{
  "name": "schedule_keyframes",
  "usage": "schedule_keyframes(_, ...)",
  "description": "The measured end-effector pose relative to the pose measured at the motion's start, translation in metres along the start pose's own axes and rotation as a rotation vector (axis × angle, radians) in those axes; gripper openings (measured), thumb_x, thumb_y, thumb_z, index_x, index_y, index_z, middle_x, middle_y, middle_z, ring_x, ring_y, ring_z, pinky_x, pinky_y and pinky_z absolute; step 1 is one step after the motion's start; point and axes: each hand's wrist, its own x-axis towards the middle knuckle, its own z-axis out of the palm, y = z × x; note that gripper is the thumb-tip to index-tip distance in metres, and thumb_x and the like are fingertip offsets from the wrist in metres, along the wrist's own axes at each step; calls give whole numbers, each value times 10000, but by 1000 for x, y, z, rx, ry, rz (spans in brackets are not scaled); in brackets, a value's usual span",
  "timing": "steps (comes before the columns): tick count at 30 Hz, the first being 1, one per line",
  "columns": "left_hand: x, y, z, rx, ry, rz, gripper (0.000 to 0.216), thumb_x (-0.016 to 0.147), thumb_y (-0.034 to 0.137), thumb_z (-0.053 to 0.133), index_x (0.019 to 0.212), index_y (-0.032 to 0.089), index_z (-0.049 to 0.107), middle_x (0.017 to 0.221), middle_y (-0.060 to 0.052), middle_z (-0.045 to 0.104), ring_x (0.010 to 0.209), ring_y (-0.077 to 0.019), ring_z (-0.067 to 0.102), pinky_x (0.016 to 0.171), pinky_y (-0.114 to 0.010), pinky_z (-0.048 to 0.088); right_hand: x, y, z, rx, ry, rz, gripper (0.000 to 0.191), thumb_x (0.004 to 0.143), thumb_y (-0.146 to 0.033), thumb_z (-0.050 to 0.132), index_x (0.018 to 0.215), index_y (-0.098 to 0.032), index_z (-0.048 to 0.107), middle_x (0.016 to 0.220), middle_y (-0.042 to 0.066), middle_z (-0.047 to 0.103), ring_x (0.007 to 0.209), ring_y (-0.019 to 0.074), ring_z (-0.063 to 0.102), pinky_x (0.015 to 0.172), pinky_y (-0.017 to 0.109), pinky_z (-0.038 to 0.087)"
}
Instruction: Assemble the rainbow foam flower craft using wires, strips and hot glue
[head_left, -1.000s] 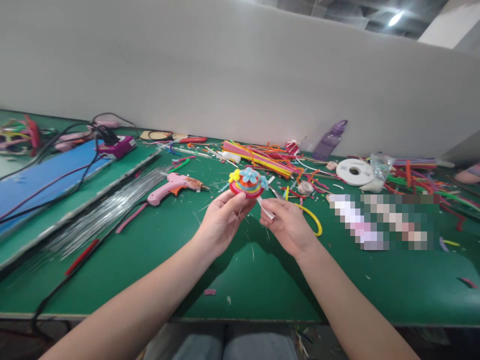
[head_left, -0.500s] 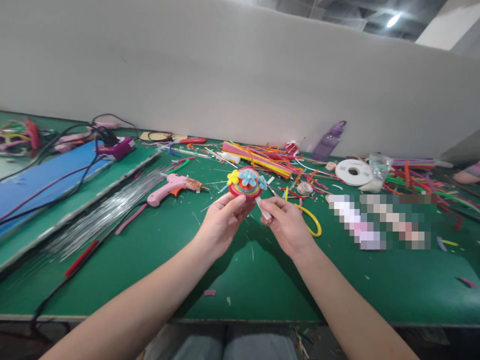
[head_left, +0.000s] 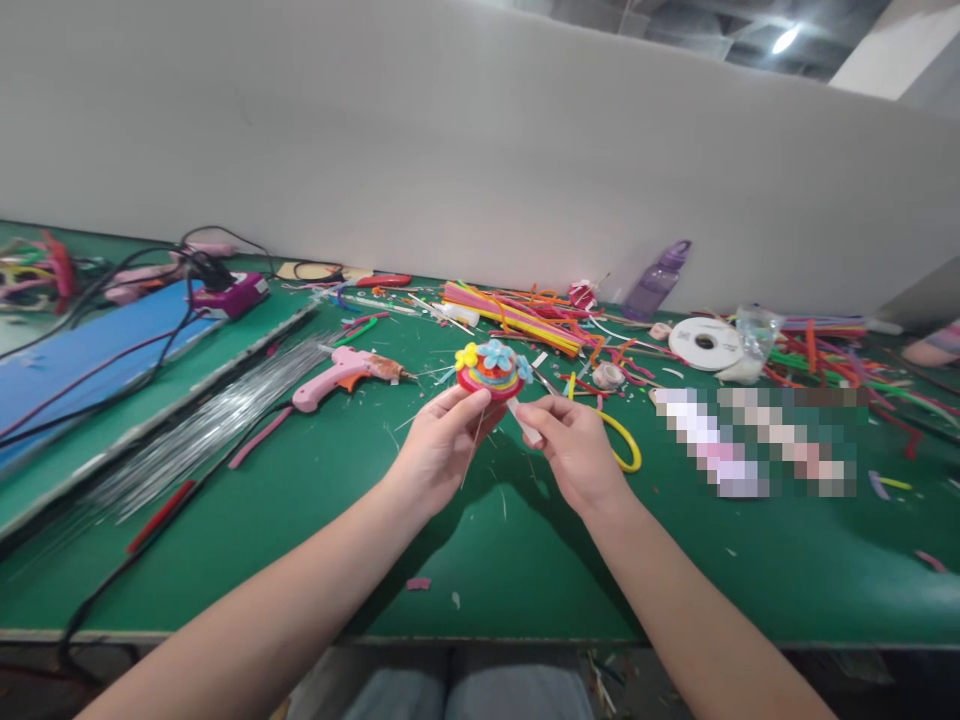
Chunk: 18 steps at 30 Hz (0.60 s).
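Observation:
My left hand [head_left: 442, 440] is closed on a small pipe-cleaner hat [head_left: 491, 385], coiled in red, orange and blue, with yellow and light-blue flowers on it. It is held above the green table, tilted so its flowered side shows. A thin pale strand hangs down by the left fingers. My right hand [head_left: 574, 445] pinches a short white strip [head_left: 527, 425], whose upper end meets the hat's lower right edge. Whether the strip is fastened there, I cannot tell. A pink glue gun [head_left: 341, 375] lies to the left of my hands.
Bundled pipe cleaners [head_left: 517, 320] lie at the back, with a purple bottle [head_left: 656, 283] behind. A white spool [head_left: 705, 345] and loose pipe cleaners are at right. Clear thin sticks [head_left: 225, 420], a black cable and a purple power block [head_left: 236, 295] occupy the left.
The hat has tipped slightly, and the pale strand now shows below it by my left hand. My right hand stays on the white strip, almost in the same place.

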Motion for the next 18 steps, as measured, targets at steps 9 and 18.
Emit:
schedule_keyframes(9, 0, -1, 1, 4, 7, -10, 193, 680, 230, 790, 854, 168, 736, 947, -27, 748, 939, -157, 663, 963, -295, 448, 2, 0, 1, 110, 10, 52, 284, 604, -328, 790, 468, -179, 590, 454, -48, 459, 473, 69, 386, 484, 234, 318)
schedule_keyframes(18, 0, -1, -1, -6, -3, -3, 147, 726, 221, 751, 862, 170, 728, 960, -30, 746, 948, -154, 659, 981, -313, 444, 2, 0, 1, 164, -10, 63, 251, 623, -294, 773, 488, -174, 598, 455, -57, 436, 476, 61, 364, 488, 229, 308)
